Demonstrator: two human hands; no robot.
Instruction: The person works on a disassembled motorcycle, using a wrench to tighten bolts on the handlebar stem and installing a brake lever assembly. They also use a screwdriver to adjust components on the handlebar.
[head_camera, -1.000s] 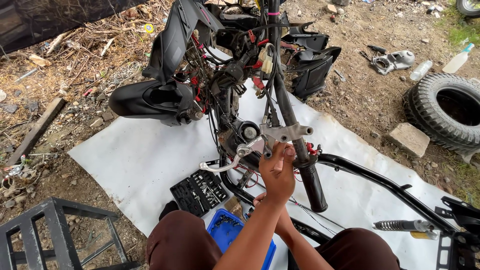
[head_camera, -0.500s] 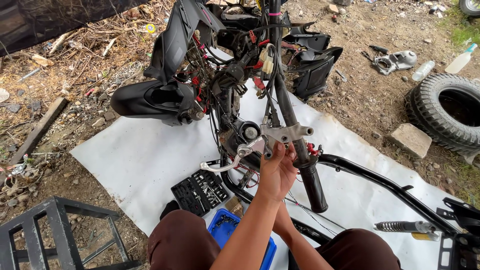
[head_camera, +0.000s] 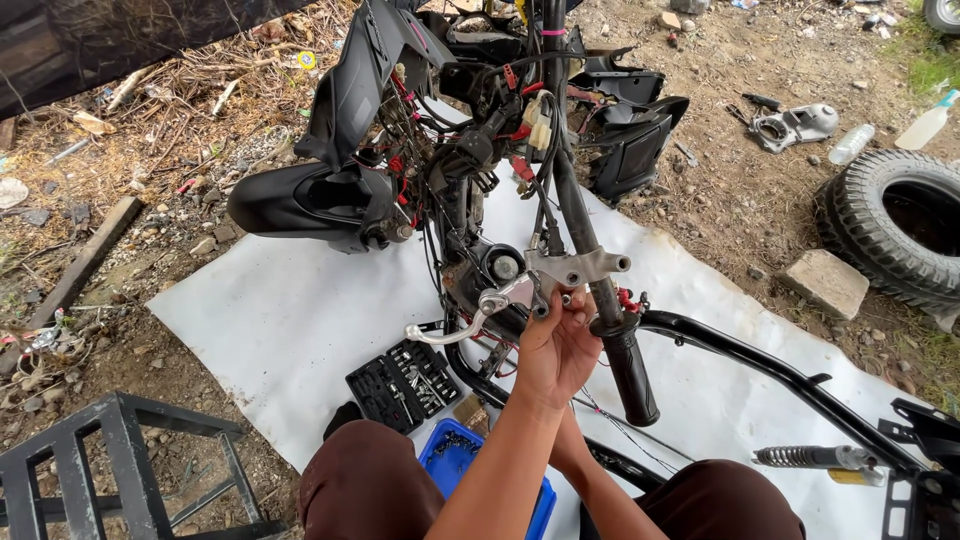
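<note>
Left hand (head_camera: 556, 345), fingers curled on the silver lever bracket (head_camera: 575, 268) at the handlebar (head_camera: 590, 270); right hand hidden beneath, grasp indeterminable. Brake lever (head_camera: 455, 325) hangs left, unfastened; socket set (head_camera: 405, 380) lies near.

Your one head camera, worn above your lap, looking steeply down and forward, close over your hands (head_camera: 556, 345) at the handlebar (head_camera: 590, 270), white ground sheet (head_camera: 280, 310) and dirt beyond, no second view

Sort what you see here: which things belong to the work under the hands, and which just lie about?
In hand: left hand, lever bracket, silver lever, handlebar grip, socket set.
Lying about: tyre, stone block, plastic bottle, metal stool.
</note>
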